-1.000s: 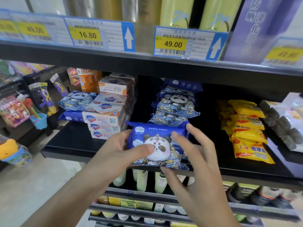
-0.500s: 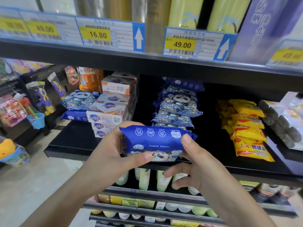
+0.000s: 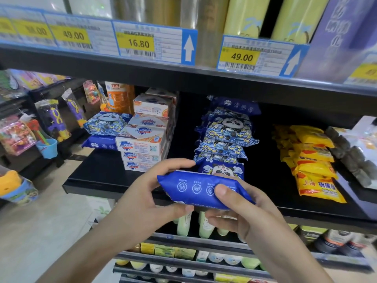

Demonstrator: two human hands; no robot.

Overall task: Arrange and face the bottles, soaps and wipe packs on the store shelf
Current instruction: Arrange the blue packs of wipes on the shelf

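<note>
the blue wipe pack (image 3: 204,189) has tipped since a moment ago: its panda face was toward me, now its plain top edge with small white icons shows. i judge i'm laying it flat for the front of the wipe stack (image 3: 226,137). it hangs above the black shelf lip (image 3: 91,185), pinched between my left hand (image 3: 151,199) and right hand (image 3: 242,211), both clamped on it. the film is glossy, soft and pillowy; the soap boxes (image 3: 142,146) to the left are stiff, square cardboard; the yellow packets (image 3: 314,160) to the right crinkle.
</note>
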